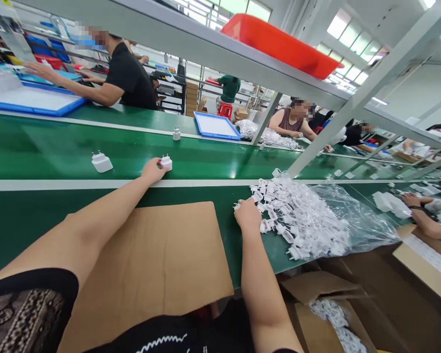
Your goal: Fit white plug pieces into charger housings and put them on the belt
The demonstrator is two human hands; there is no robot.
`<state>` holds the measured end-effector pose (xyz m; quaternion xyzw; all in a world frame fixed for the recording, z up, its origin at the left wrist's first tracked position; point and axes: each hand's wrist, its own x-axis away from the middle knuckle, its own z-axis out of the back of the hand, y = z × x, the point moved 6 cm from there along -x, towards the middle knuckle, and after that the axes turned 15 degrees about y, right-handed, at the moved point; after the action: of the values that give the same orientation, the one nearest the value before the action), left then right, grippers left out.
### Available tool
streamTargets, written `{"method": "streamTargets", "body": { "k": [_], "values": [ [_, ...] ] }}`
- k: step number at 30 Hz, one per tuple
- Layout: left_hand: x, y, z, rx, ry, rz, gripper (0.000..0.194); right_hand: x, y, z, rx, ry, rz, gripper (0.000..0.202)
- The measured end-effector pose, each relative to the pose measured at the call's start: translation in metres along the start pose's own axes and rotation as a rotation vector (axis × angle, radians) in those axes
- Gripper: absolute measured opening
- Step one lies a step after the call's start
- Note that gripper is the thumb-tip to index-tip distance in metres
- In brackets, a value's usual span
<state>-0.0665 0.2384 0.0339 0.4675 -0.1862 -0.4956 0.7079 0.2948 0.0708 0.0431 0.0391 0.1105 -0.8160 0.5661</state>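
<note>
My left hand (154,170) is closed around the side of a white plug adapter (166,162), whose two pins point up, at the near edge of the green conveyor belt (206,164). Over the worktop, my right hand (248,214) has its fingers curled round a small white plug piece (237,206), mostly hidden by the fingers. That hand is at the left edge of a heap of white plug pieces (297,215) spilling from a clear plastic bag (363,220). Farther left on the belt stands another white adapter (102,162), and a smaller one (177,133) sits toward the far side.
A flat cardboard sheet (176,260) covers the worktop before me. Open cardboard boxes (316,323) stand below right. A grey shelf frame (316,142) with a red tray (279,46) crosses overhead. Blue-rimmed trays (217,126) lie beyond the belt, where co-workers sit.
</note>
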Motion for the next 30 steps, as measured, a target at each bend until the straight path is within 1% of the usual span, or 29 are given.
{"method": "streamTargets", "body": {
  "k": [2, 3, 5, 7, 9, 10, 11, 12, 13, 15, 16, 19, 21, 23, 25, 27, 30],
  "values": [
    [0.007, 0.003, 0.007, 0.048, 0.02, 0.049, 0.049, 0.002, -0.003, 0.001, -0.018, 0.003, 0.011, 0.043],
    [0.014, 0.006, 0.009, 0.085, 0.012, 0.068, 0.05, 0.003, -0.005, 0.002, -0.032, 0.016, 0.018, 0.045],
    [0.034, 0.018, 0.006, 0.182, -0.068, 0.089, 0.051, 0.007, -0.014, 0.008, -0.113, 0.092, 0.052, 0.05],
    [0.065, 0.033, -0.001, 0.286, -0.216, 0.089, 0.05, 0.014, -0.028, 0.017, -0.299, 0.201, 0.138, 0.054],
    [0.103, 0.046, -0.009, 0.37, -0.396, 0.088, 0.052, 0.023, -0.044, 0.021, -0.561, 0.249, 0.269, 0.059],
    [0.122, 0.05, -0.013, 0.407, -0.497, 0.092, 0.054, 0.028, -0.053, 0.019, -0.685, 0.233, 0.341, 0.062],
    [0.142, 0.052, -0.018, 0.49, -0.645, 0.144, 0.057, 0.032, -0.061, 0.017, -0.795, 0.206, 0.406, 0.064],
    [0.158, 0.052, -0.02, 0.54, -0.741, 0.195, 0.058, 0.035, -0.067, 0.014, -0.882, 0.178, 0.467, 0.062],
    [0.168, 0.051, -0.021, 0.552, -0.79, 0.216, 0.057, 0.037, -0.072, 0.011, -0.945, 0.164, 0.511, 0.055],
    [0.179, 0.049, -0.019, 0.57, -0.833, 0.216, 0.054, 0.036, -0.075, 0.005, -1.02, 0.156, 0.527, 0.046],
    [0.181, 0.049, -0.018, 0.576, -0.84, 0.206, 0.052, 0.035, -0.075, 0.002, -1.044, 0.153, 0.516, 0.047],
    [0.182, 0.052, -0.015, 0.586, -0.838, 0.168, 0.053, 0.032, -0.075, 0.0, -1.106, 0.145, 0.516, 0.057],
    [0.183, 0.053, -0.014, 0.573, -0.791, 0.106, 0.06, 0.032, -0.076, 0.002, -1.125, 0.165, 0.52, 0.056],
    [0.184, 0.051, -0.013, 0.556, -0.693, -0.008, 0.071, 0.034, -0.078, 0.002, -1.109, 0.183, 0.49, 0.055],
    [0.184, 0.048, -0.009, 0.502, -0.559, -0.165, 0.077, 0.039, -0.081, 0.001, -1.106, 0.202, 0.463, 0.054],
    [0.184, 0.044, -0.005, 0.411, -0.443, -0.319, 0.076, 0.046, -0.085, 0.003, -1.143, 0.231, 0.461, 0.048],
    [0.18, 0.04, 0.004, 0.31, -0.339, -0.481, 0.073, 0.058, -0.09, 0.005, -1.228, 0.257, 0.442, 0.04]
  ]
}}
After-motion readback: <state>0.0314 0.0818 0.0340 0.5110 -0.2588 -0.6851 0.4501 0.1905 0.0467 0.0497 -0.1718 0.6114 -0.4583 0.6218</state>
